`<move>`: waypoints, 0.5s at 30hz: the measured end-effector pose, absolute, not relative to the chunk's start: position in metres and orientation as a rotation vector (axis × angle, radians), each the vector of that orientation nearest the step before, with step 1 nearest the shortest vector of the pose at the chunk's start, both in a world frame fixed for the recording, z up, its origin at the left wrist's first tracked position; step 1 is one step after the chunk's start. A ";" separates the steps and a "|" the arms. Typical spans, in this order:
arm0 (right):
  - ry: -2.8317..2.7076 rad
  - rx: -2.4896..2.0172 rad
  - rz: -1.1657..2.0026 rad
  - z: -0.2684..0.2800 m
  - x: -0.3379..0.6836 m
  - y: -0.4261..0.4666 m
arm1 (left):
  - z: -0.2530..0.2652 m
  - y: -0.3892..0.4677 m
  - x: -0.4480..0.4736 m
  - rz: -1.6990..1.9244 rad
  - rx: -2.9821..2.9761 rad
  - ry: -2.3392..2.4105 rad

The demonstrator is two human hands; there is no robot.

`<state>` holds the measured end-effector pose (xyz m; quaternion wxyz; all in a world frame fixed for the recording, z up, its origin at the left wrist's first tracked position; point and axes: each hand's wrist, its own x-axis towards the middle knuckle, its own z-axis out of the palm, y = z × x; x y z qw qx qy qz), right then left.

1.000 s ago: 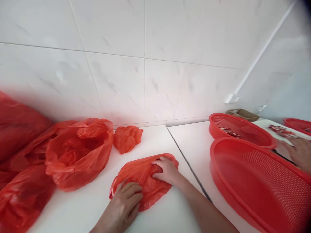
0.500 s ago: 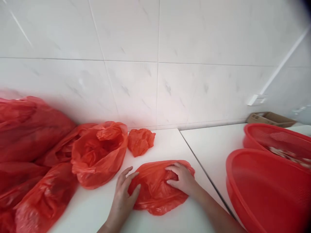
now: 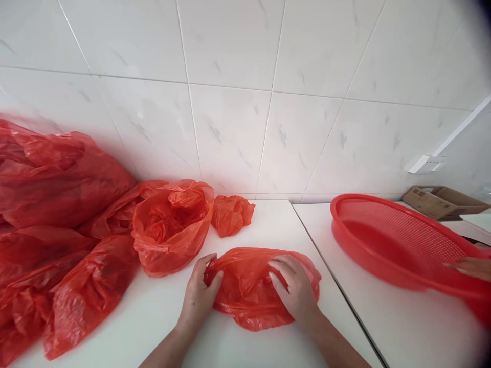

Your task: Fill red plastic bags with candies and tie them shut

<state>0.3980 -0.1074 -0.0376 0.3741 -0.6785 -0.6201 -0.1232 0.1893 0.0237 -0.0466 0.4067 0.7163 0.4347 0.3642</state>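
The left hand (image 3: 201, 289) curves around the left end of a red plastic bag (image 3: 249, 286), its thumb and fingers apart with the bag's edge between them. The right hand (image 3: 293, 283) rests on the bag's right part, fingers bent and slightly spread, thumb below them; I cannot tell whether it pinches any film. The bag lies flattened and wrinkled on a white table (image 3: 238, 352), between the two hands. To the left are bulging red plastic bags (image 3: 92, 291); beside them, an open red bag (image 3: 169, 260) holds crumpled plastic, with a crumpled red bag (image 3: 232, 215) next to it. Across the table seam, another person's hand (image 3: 473, 267) is at a red mesh basket (image 3: 383, 245). Farther back stand a cardboard box (image 3: 427, 203) and a tiled wall (image 3: 230, 133).
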 end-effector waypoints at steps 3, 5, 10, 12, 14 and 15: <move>-1.634 -1.748 -0.267 -0.038 0.394 -0.108 | -0.044 0.024 0.189 0.936 1.717 1.130; -1.660 -1.792 -0.187 -0.039 0.391 -0.106 | -0.045 0.026 0.188 0.940 1.681 1.139; -1.625 -1.810 -0.159 -0.024 0.389 -0.118 | -0.056 0.036 0.186 0.924 1.646 1.163; -1.533 -1.813 -0.221 -0.012 0.391 -0.136 | -0.059 0.039 0.186 0.891 1.636 1.154; -1.424 -1.853 -0.307 0.000 0.395 -0.161 | -0.059 0.040 0.186 0.870 1.634 1.138; -1.365 -1.892 -0.368 0.004 0.399 -0.176 | -0.058 0.039 0.187 0.881 1.633 1.147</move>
